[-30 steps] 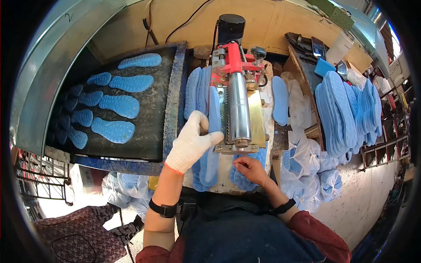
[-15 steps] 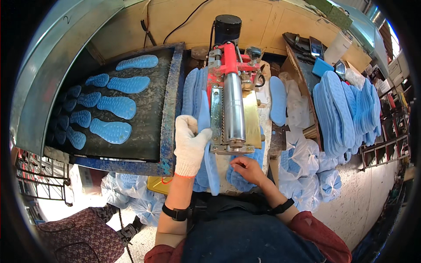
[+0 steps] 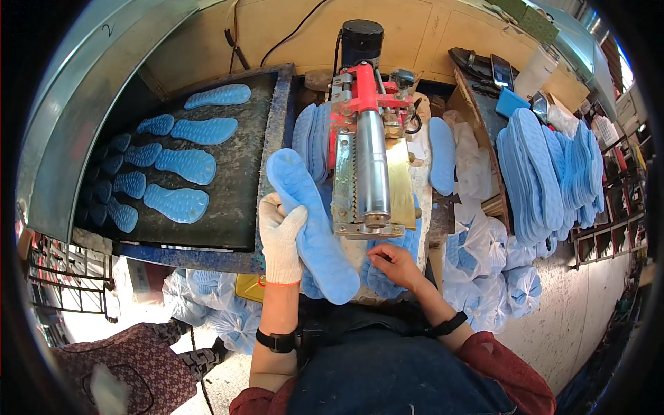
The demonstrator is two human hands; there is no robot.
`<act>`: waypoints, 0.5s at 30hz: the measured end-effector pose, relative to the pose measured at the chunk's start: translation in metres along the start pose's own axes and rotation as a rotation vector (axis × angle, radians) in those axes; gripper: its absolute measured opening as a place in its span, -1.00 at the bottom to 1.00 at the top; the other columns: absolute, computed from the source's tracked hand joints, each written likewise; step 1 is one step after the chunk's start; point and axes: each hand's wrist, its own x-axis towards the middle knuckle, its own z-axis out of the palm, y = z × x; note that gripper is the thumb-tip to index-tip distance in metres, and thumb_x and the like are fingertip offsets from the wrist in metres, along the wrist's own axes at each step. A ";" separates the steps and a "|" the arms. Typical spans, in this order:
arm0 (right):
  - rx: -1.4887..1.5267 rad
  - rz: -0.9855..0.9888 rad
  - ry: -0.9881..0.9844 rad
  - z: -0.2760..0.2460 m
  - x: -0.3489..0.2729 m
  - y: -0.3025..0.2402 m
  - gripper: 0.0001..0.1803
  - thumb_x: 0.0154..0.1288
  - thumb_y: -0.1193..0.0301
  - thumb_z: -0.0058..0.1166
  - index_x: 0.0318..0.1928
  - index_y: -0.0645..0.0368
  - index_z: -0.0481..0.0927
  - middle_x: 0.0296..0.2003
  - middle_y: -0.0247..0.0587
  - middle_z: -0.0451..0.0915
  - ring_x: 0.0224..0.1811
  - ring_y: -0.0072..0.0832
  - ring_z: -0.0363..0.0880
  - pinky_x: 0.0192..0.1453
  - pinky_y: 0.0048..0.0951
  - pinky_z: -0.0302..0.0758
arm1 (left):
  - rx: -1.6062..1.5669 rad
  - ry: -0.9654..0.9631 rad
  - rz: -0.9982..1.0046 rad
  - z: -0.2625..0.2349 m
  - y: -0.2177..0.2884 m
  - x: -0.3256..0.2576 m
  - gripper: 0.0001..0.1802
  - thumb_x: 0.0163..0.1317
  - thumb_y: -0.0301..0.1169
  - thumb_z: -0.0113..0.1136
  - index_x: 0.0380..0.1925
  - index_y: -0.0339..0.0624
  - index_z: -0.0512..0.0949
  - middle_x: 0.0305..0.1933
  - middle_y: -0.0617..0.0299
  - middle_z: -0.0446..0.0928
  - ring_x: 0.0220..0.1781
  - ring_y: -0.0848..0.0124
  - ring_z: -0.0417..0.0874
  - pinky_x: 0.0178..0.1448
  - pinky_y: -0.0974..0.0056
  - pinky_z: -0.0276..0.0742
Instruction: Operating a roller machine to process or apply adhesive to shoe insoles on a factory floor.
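Note:
My left hand (image 3: 281, 238), in a white knit glove, holds a light blue shoe sole (image 3: 311, 225) lifted beside the left of a red roller machine (image 3: 366, 166). The sole points away from me, its tread side up. My bare right hand (image 3: 394, 264) rests on a pile of blue soles (image 3: 387, 277) just below the machine's steel roller (image 3: 372, 173), fingers bent on the top sole. More soles (image 3: 311, 131) stand stacked to the machine's left.
A dark conveyor belt (image 3: 235, 187) on the left carries several blue soles (image 3: 187, 166). A big stack of soles (image 3: 546, 173) lies at the right, with bagged soles (image 3: 484, 249) below it. Another person's patterned clothing (image 3: 131, 360) shows at lower left.
My left hand moved from the machine's front plate to the left and lifted a blue sole off the pile. My right hand stayed on the soles under the roller.

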 end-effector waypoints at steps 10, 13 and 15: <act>0.041 -0.019 -0.159 0.026 0.007 -0.044 -0.45 0.41 0.40 0.18 0.32 0.23 0.32 -0.08 -0.20 0.64 -0.08 -0.55 0.58 0.00 -0.49 0.50 | 0.075 -0.197 -0.285 -0.048 -0.056 0.002 -0.53 0.46 -0.27 0.02 0.25 -0.29 0.27 0.16 0.09 0.48 0.13 0.31 0.56 0.19 0.17 0.53; 0.173 0.001 -0.167 0.036 0.013 -0.030 -0.41 0.39 0.43 0.21 0.33 0.25 0.27 -0.08 -0.19 0.63 -0.08 -0.56 0.58 -0.01 -0.47 0.51 | -0.004 -0.144 -0.330 -0.050 -0.060 0.002 -0.51 0.51 -0.19 -0.06 0.28 -0.27 0.28 0.19 0.10 0.48 0.19 0.30 0.55 0.21 0.15 0.53; 0.167 0.015 -0.144 0.044 0.016 -0.020 -0.39 0.38 0.41 0.22 0.34 0.25 0.25 -0.09 -0.16 0.64 -0.08 -0.53 0.59 -0.01 -0.44 0.51 | -0.088 -0.069 -0.415 -0.050 -0.061 0.003 -0.49 0.49 -0.18 -0.02 0.29 -0.27 0.29 0.20 0.09 0.48 0.22 0.31 0.53 0.24 0.17 0.50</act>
